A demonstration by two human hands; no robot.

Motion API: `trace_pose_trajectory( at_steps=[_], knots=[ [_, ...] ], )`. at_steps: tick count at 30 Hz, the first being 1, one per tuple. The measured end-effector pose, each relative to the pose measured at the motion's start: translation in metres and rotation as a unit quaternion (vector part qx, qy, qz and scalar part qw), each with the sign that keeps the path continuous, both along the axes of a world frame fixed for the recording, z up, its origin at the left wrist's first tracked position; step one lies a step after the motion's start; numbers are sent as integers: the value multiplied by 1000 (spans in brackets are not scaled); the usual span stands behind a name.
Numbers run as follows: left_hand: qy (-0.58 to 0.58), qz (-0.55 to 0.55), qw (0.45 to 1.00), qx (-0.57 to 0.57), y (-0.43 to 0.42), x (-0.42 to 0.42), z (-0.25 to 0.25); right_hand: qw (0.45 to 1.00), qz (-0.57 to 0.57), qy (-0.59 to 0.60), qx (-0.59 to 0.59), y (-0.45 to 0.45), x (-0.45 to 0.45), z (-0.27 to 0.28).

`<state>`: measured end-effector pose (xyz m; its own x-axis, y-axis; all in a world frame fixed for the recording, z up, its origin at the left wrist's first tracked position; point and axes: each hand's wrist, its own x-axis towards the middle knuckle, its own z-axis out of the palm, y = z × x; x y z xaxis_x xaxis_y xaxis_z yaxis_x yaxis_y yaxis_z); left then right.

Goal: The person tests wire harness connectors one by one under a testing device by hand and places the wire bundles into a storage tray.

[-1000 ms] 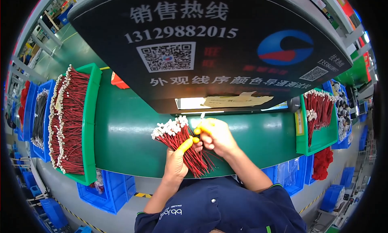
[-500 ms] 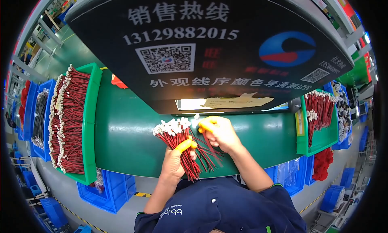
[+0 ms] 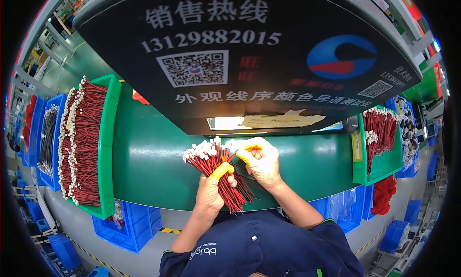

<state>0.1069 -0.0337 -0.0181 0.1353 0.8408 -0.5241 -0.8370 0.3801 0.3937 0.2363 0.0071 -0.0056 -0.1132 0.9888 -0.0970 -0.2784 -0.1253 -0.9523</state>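
Observation:
My left hand (image 3: pixel 211 188), with yellow coverings on its fingers, is closed around a bundle of dark red and black wire harnesses (image 3: pixel 206 166). White connectors crowd the bundle's far end, and loose wire ends fan out towards my body. Just to the right, my right hand (image 3: pixel 261 162) is closed in a pinch, also with yellow on its fingertips. Its thumb and forefinger meet on a single wire harness at the bundle's right side, whose white connector (image 3: pixel 232 143) stands beside the others. Part of that harness is hidden by my fingers.
A black machine housing (image 3: pixel 288 99) with printed text overhangs the green work surface (image 3: pixel 149 166). Green trays of wire harnesses stand at the left (image 3: pixel 108 147) and right (image 3: pixel 379 169). Blue bins (image 3: pixel 127 229) sit below the front edge.
My right hand has brought the single harness left against the bundle, its connector now close to the others. The left hand keeps its hold, almost unmoved.

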Motion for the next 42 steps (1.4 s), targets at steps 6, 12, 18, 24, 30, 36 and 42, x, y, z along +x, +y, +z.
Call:
trace_pose_trajectory(
  at_steps=[6, 12, 18, 24, 30, 36, 42],
  knots=[
    [-41, 10, 999, -2, 2, -2, -4, 993, -19, -38, 107, -4, -6, -4],
    [-46, 43, 998, -9, 2, 2, -2, 997, -25, -11, 73, -6, -3, -5],
    [-9, 32, 999, 12, 1, 3, -4, 971, 37, 204, -121, -3, -3, 3],
    [18, 27, 997, 68, 0, 6, -10, 993, 71, 69, -62, -11, -14, -8],
    [-17, 31, 999, 3, -10, -14, -9, 976, 28, 174, -125, 15, 8, -3],
    [37, 67, 997, -12, -16, -33, -4, 896, 150, 275, -314, 26, 16, -12],
    [64, 113, 992, 1, -16, -50, -7, 869, 50, 341, -356, 30, 16, -15]
  ],
)
